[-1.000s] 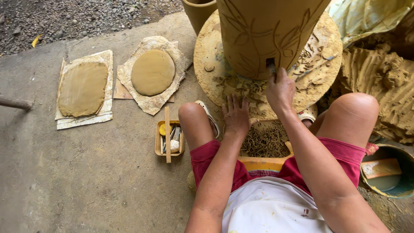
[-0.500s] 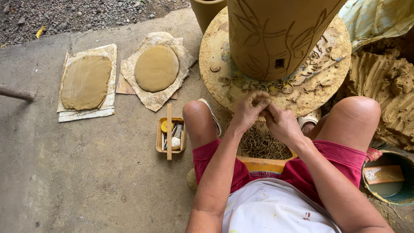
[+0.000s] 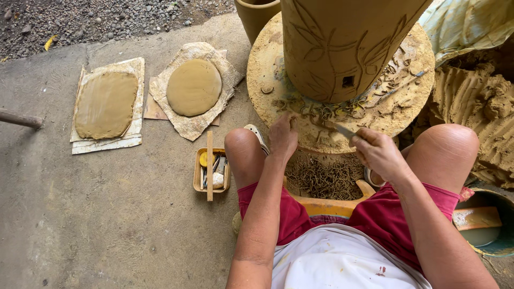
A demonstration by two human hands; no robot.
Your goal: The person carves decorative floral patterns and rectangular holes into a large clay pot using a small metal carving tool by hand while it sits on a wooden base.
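One big clay pot [image 3: 342,48] with leaf cuts stands on one round wheel [image 3: 267,80] at the top middle of the frame, and many clay curls [image 3: 321,179] lie below it between two bare knees. The left hand [image 3: 282,136] rests its fingertips on the wheel's edge, grip loosely spread, while the right hand [image 3: 377,152] has its grip pinched on one thin tool [image 3: 342,130]. At the upper left, two flat clay slabs [image 3: 194,87] lie on paper on the floor, with one small tool box [image 3: 211,171] lower down beside the left knee.
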